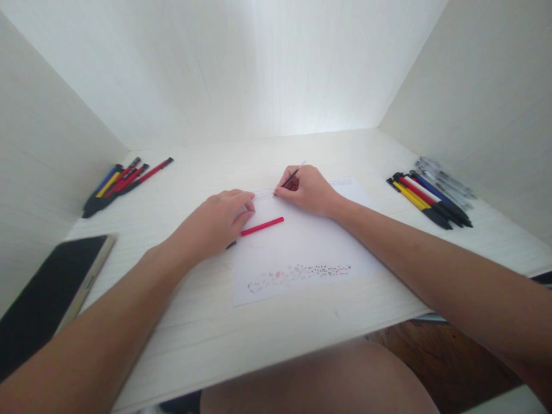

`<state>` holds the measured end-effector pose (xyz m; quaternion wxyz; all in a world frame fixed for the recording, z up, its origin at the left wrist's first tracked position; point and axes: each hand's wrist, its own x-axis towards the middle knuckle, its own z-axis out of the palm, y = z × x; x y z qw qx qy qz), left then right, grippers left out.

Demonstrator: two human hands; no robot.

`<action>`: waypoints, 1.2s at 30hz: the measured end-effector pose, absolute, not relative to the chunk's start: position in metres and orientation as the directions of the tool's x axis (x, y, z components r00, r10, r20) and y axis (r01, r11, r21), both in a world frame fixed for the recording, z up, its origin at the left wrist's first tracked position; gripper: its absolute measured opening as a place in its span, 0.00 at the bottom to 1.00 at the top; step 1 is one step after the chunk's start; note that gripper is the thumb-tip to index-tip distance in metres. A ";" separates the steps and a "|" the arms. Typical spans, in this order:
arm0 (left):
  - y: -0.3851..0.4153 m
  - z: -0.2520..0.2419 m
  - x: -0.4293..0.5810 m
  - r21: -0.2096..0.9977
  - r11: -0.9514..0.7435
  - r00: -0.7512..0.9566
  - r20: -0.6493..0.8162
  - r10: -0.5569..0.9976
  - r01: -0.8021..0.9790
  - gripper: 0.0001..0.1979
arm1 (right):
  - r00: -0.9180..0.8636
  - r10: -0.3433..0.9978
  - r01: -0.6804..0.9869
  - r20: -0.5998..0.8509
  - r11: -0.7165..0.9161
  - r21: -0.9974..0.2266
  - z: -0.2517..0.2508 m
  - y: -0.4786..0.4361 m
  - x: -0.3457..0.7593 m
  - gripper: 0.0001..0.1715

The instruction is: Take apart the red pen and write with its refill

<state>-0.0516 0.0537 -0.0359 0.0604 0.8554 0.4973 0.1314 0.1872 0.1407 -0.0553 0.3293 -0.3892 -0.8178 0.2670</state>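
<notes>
Right hand writing on paper sheet with thin refill; left hand steadying sheet beside red pen barrel.

Pen refill (292,174), thin and dark, pinched in closed fingers of right hand (307,190), tip touching the sheet of paper (302,247) near its far edge, at a faint written line; words too small to read. Left hand (215,221) rests flat on sheet's left part, fingers loosely curled, holding nothing; red pen barrel (262,226) lies just beside its fingertips. Row of red and dark scribble marks (299,273) near sheet's near edge, not legible. Judgement: ink-test stroke in hand; continuing calls for light, steady tip pressure. Left pile of pens (121,181) and right pile of pens (429,198) on tabletop (194,339); phone (47,293) at left. No brands readable.
</notes>
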 end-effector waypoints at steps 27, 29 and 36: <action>0.056 -0.039 -0.053 0.225 -0.522 0.490 0.182 0.852 0.823 0.16 | -0.483 0.811 0.472 0.329 0.558 -0.682 -0.051 0.139 0.188 0.08; 0.056 -0.038 -0.052 0.227 -0.519 0.489 0.178 0.854 0.824 0.15 | -0.482 0.809 0.473 0.335 0.562 -0.678 -0.051 0.139 0.188 0.08; 0.055 -0.037 -0.052 0.224 -0.528 0.498 0.181 0.848 0.819 0.15 | -0.452 0.832 0.494 0.321 0.533 -0.687 -0.051 0.140 0.189 0.07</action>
